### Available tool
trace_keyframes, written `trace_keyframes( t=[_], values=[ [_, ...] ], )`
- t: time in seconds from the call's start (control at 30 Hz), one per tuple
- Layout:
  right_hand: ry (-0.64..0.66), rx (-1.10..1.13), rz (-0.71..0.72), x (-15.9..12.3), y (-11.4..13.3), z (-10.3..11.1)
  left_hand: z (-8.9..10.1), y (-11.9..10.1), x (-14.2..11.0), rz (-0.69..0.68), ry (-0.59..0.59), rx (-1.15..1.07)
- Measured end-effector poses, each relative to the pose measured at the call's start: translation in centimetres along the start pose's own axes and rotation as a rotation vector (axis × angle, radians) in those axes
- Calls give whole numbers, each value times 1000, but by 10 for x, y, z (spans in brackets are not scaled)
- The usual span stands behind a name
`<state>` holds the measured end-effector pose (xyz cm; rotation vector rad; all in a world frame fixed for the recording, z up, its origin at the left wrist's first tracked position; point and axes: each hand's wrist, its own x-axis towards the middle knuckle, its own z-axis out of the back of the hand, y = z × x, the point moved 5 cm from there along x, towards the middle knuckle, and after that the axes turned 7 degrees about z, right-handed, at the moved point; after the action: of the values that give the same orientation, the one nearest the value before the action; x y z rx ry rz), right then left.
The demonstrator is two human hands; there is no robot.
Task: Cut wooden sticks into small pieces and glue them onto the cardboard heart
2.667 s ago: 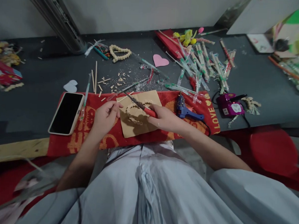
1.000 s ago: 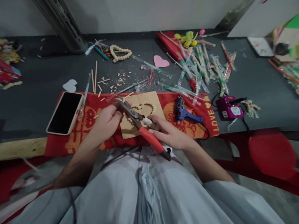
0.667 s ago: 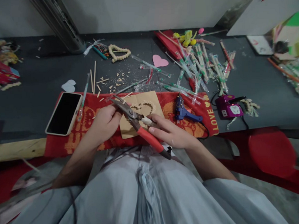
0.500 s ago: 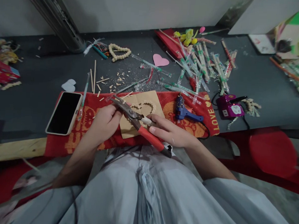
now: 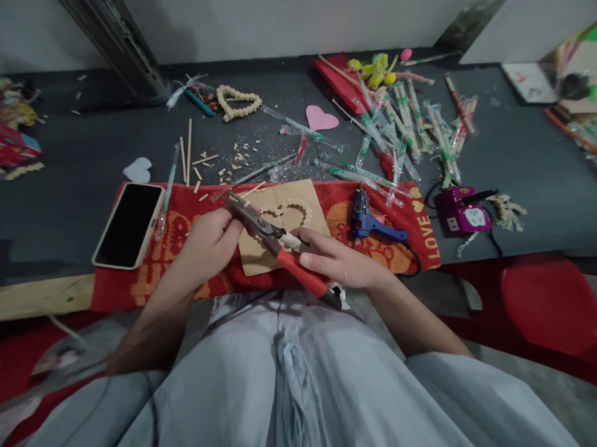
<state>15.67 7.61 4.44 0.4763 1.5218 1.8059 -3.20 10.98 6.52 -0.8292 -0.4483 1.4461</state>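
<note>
My right hand (image 5: 334, 255) grips a pair of red-handled snips (image 5: 301, 270), its fingers round the pale upper handle while the red lower handle slants toward my lap. The jaws are parted and point up and left to my left hand (image 5: 212, 239). My left hand is closed in a pinch beside the blades, on a thin wooden stick that is mostly hidden; a pale bit of it shows between the jaws. Below the snips lies a brown cardboard sheet (image 5: 256, 264) with a heart outline of short stick pieces (image 5: 306, 214), partly covered by the tool.
A red towel (image 5: 215, 279) lies under the cardboard. On it rest a phone (image 5: 129, 227) and a blue glue gun (image 5: 376, 224). Behind are cut stick bits (image 5: 239, 157), a finished-looking stick heart (image 5: 238, 102), a pink paper heart (image 5: 321, 118) and wrapped chopsticks (image 5: 408, 122).
The snips swung from lying nearly edge-on above the cardboard to opened jaws at my left fingers. Since then the lower handle has moved slightly up toward the upper one.
</note>
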Motion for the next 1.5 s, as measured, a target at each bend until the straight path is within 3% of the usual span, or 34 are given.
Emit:
trace_keyframes(
  t=[0.23,0.47,0.67,0.9,1.13,1.37,1.5],
  values=[
    [71,-46,-30,6,-5,-2,-6,15,0,41,71,-282],
    [75,-130,-4,9,-5,-4,-10,10,0,104,87,-392],
    [63,-164,-38,7,-3,-3,-18,21,2,142,83,-553],
    [-60,-409,-153,6,11,-4,-13,11,-4,147,0,-469],
    [-90,-513,-199,1,9,2,-8,5,-2,44,143,-314],
    [-63,-488,-184,0,8,3,3,7,-6,-28,-91,-23],
    [-82,-506,-167,2,7,3,2,6,-8,-26,-106,13]
  ],
)
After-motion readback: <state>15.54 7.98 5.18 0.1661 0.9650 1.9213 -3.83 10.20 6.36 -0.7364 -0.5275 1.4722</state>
